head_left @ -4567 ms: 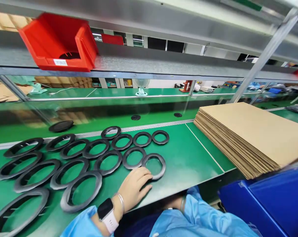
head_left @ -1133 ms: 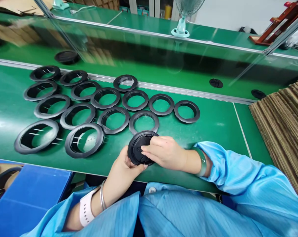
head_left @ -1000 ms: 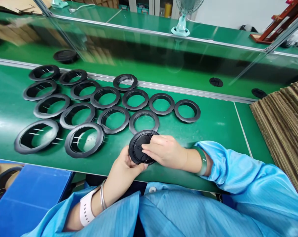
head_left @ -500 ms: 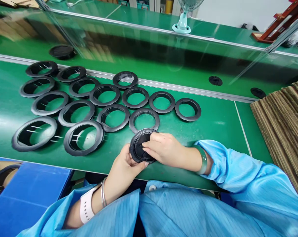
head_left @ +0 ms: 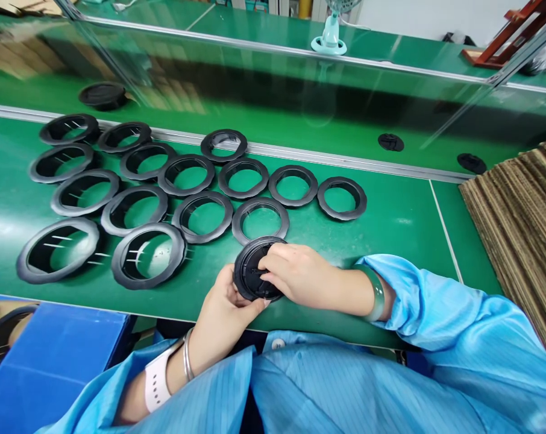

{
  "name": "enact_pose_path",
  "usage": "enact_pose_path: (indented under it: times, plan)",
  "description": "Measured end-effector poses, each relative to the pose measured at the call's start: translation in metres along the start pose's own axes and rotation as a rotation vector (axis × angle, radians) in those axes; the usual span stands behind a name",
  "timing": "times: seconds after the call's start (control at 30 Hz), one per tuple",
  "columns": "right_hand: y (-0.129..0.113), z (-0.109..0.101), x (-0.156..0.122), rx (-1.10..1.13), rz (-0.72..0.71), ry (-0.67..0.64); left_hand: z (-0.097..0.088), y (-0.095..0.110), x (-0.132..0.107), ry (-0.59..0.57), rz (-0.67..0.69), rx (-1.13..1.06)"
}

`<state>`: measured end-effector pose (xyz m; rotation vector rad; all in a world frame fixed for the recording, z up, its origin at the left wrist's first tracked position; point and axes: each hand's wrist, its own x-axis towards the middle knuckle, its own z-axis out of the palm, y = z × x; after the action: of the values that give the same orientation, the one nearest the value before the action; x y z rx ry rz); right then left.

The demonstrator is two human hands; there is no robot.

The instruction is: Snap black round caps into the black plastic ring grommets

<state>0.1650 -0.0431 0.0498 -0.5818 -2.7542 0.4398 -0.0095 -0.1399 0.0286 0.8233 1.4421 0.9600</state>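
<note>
A black round plastic cap [head_left: 254, 270] sits at the near edge of the green bench [head_left: 390, 223], tilted up toward me. My left hand [head_left: 225, 310] grips its lower rim from below, fingers curled. My right hand [head_left: 295, 274] lies over its right side, fingertips pressed into its inner face. Several black plastic rings [head_left: 196, 214] lie flat in rows on the bench, just beyond and to the left of the cap. Both arms wear light blue sleeves; a watch is on the left wrist, a green bangle on the right.
A stack of brown cardboard sheets [head_left: 521, 223] fills the right edge. A blue bin [head_left: 51, 361] sits low at the left, below the bench. A glass partition [head_left: 273, 102] runs across behind the rings, with a black disc [head_left: 102, 93] and two small black caps [head_left: 390, 142] near it.
Since 4.6 s ago my view dropped to the bench and both hands came onto the black cap. Over the last second the hands and cap have barely moved; my right fingers shifted slightly on it.
</note>
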Motion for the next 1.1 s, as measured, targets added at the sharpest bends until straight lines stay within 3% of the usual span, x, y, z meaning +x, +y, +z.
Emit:
enact_pose_path:
  times: [0.23,0.5,0.63,0.73,0.87,1.0,1.1]
  plan:
    - [-0.012,0.006,-0.002,-0.109,0.055,0.010,0.001,0.002,-0.003,0.008,0.022,-0.006]
    - [-0.014,0.011,-0.001,-0.154,0.010,-0.008,0.002,-0.006,0.001,-0.004,0.034,-0.051]
    - [-0.007,0.002,-0.001,0.032,-0.043,0.243,0.001,-0.006,0.002,0.026,0.089,-0.169]
    - [-0.002,-0.006,0.000,0.267,0.106,0.451,0.001,-0.006,0.001,0.060,0.152,-0.262]
    - [0.005,-0.003,0.002,0.572,0.317,0.383,-0.001,-0.011,-0.001,0.015,0.163,-0.293]
    - [0.008,0.011,0.003,0.700,0.382,0.348,-0.007,-0.017,-0.001,-0.066,0.217,-0.206]
    - [0.008,0.018,0.003,0.736,0.401,0.365,-0.011,-0.018,0.000,-0.046,0.264,-0.045]
